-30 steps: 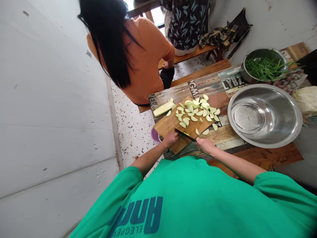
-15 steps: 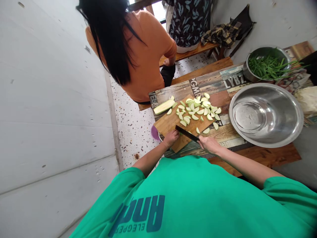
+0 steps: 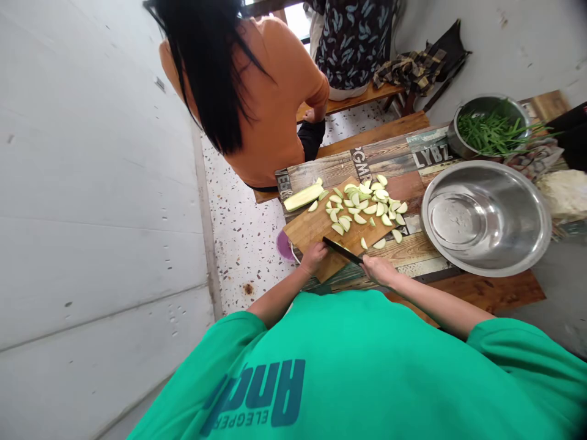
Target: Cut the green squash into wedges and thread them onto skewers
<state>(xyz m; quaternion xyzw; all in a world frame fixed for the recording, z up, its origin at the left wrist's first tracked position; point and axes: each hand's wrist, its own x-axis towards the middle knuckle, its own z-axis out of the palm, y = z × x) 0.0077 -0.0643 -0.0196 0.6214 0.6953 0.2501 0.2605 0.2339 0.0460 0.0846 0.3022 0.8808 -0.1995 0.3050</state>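
Note:
My right hand [image 3: 378,270] is wrapped round the handle of a dark-bladed kitchen knife [image 3: 342,250], whose blade slants across the near part of a wooden cutting board [image 3: 300,232]. Close by the blade's far end, my left hand [image 3: 313,257] is closed, with its fingers curled down on the board. What it holds is hidden behind the fingers and the blade. Beyond the knife lie several pale green half-moon zucchini slices [image 3: 360,217], some spilled off the board onto the table. A long halved zucchini [image 3: 303,198] rests at the board's far left edge.
A large steel basin [image 3: 527,244] stands right of the board on the patterned table [image 3: 389,160]. Behind it is a metal pot [image 3: 462,142] of cut greens [image 3: 493,129], with a pale bulky item [image 3: 568,194] beside. A person in orange [image 3: 275,104] sits across the table's left end.
The camera view has shifted slightly, so the basin and pot appear a little further left. Both hands and the knife have moved only slightly; the slices lie as before.

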